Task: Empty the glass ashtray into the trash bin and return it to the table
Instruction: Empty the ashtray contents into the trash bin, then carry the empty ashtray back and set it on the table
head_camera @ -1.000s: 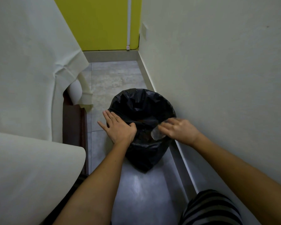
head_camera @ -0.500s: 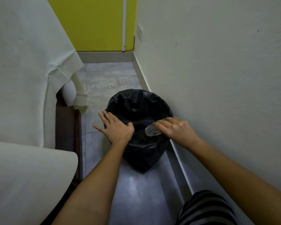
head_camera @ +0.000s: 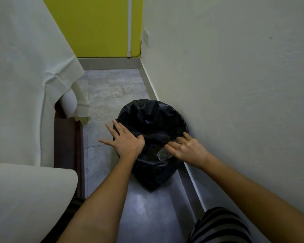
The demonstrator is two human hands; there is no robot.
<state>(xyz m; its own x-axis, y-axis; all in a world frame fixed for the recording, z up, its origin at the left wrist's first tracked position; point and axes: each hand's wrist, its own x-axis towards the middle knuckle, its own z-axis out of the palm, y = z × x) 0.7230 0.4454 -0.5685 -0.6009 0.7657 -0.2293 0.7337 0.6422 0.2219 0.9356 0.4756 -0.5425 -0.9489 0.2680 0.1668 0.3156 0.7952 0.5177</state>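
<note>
Right hand (head_camera: 189, 150) held the glass ashtray (head_camera: 164, 153) over the near rim of the trash bin (head_camera: 153, 120), fingers curled loosely on its edge; grip looked light. Left hand (head_camera: 125, 140) lay flat and open on the black liner at the bin's left rim, holding nothing. Risk, as judged: slick glass in a partial finger hold could slip into the bin, or knock the wall just beside it. Ashtray appeared tilted, mouth toward the bin's inside; its long axis could not be told, being mostly hidden.
</note>
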